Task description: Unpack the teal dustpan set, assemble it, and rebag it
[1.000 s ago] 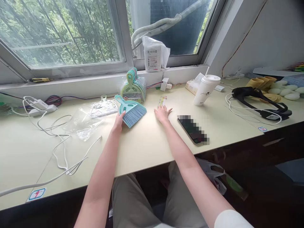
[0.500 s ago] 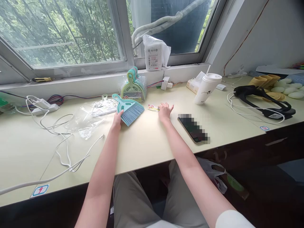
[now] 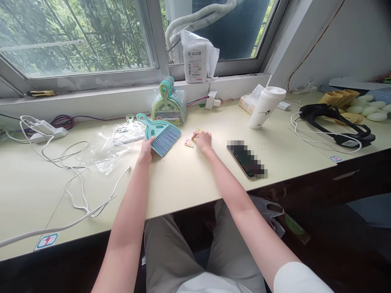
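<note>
My left hand (image 3: 146, 147) grips the lower left edge of a teal dustpan and brush set (image 3: 166, 138), its bluish bristles facing up and its handle pointing to the upper left. To the right, my right hand (image 3: 203, 141) has its fingers pinched together at a small colourful printed sticker sheet (image 3: 190, 143) on the table. The fingers hide part of this sheet. Behind the teal set, several dustpan and brush sets (image 3: 168, 101) in clear wrapping lean against the window ledge.
Crumpled clear plastic (image 3: 105, 156) and white cables (image 3: 82, 183) spread over the left of the table (image 3: 171, 185). At right are a phone (image 3: 246, 158), a white paper cup (image 3: 265, 108) with a straw, a tissue pack (image 3: 247, 103) and a black strapped headset (image 3: 334, 126).
My right hand has moved left and its fingers have closed at the sheet, which now sits at a different angle. My left hand still grips the teal set. The camera view has shifted slightly.
</note>
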`<state>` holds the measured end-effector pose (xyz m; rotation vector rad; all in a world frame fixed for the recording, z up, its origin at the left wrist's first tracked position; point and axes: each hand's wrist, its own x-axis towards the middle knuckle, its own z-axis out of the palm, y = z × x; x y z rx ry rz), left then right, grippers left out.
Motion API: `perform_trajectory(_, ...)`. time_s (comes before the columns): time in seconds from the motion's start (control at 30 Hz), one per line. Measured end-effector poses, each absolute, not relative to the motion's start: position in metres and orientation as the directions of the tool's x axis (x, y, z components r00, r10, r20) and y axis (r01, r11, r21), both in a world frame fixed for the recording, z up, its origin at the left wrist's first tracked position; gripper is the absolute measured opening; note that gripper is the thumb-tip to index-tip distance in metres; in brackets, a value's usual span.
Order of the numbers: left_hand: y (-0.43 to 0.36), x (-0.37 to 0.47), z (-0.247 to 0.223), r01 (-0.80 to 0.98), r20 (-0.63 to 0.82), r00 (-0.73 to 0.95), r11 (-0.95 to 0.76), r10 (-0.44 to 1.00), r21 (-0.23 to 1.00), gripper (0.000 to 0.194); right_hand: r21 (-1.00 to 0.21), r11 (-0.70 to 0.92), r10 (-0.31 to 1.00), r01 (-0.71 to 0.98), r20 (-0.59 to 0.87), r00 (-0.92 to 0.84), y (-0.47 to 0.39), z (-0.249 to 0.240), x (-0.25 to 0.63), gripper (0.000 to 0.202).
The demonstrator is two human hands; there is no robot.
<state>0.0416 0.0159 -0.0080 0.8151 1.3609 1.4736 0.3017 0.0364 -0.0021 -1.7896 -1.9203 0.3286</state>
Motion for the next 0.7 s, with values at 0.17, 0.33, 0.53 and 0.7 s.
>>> perform_trajectory(0.17, 0.014, 0.044, -0.004, -0.225, -0.143, -0.347, 0.065, 0.927, 0.972, 0.047, -0.424, 0.063, 0.997, 0.903, 0.063, -0.040, 0.032, -0.002, 0.291, 0.051)
perform_trajectory(0.33, 0.015, 0.044, -0.006, -0.223, -0.140, -0.345, 0.064, 0.928, 0.973, 0.045, -0.428, 0.132, 0.989, 0.894, 0.112, -0.092, 0.027, -0.005, 0.285, 0.035)
perform_trajectory(0.53, 0.016, 0.054, -0.011, -0.233, -0.111, -0.289, 0.043, 0.951, 0.971, 0.042, -0.642, 0.085, 0.960, 0.762, 0.257, 0.110, 0.030, 0.007, 0.285, 0.043)
perform_trajectory(0.7, 0.006, 0.077, -0.007, -0.270, -0.091, -0.084, 0.066, 0.992, 0.961, 0.040, -0.670, 0.267, 0.927, 0.693, 0.375, 0.006, 0.012, 0.012, 0.260, 0.050)
